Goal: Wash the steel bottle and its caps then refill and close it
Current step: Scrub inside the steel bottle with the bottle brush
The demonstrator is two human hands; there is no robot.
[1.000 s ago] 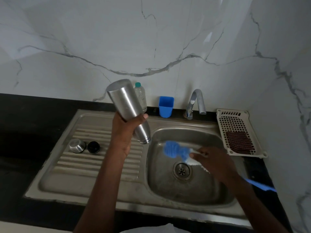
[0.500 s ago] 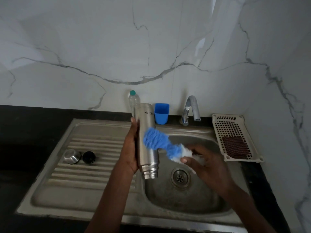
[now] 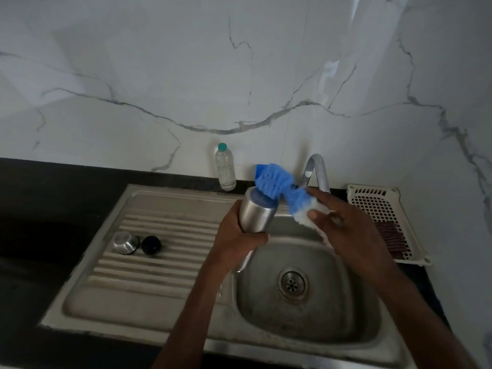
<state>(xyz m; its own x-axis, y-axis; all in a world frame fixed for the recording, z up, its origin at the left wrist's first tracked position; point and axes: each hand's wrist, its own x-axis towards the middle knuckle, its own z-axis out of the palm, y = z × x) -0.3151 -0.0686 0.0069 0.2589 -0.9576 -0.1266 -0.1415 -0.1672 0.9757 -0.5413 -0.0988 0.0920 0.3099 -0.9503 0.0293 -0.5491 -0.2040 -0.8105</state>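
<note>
Both fists closed: left hand (image 3: 237, 235) round steel bottle (image 3: 257, 214), right hand (image 3: 346, 230) round brush (image 3: 277, 183).

No legible text anywhere

From my feed the sink basin (image 3: 306, 323) sits at 5 o'clock, drainboard (image 3: 149, 259) at 9 with two caps (image 3: 126, 242) side by side on it. My hands hold the steel bottle (image 3: 257, 213) over the basin's rim. Tap (image 3: 316, 171) at 1 o'clock, plastic bottle (image 3: 225, 167) at 12 behind the sink, rack (image 3: 383, 206) at 3.
</note>
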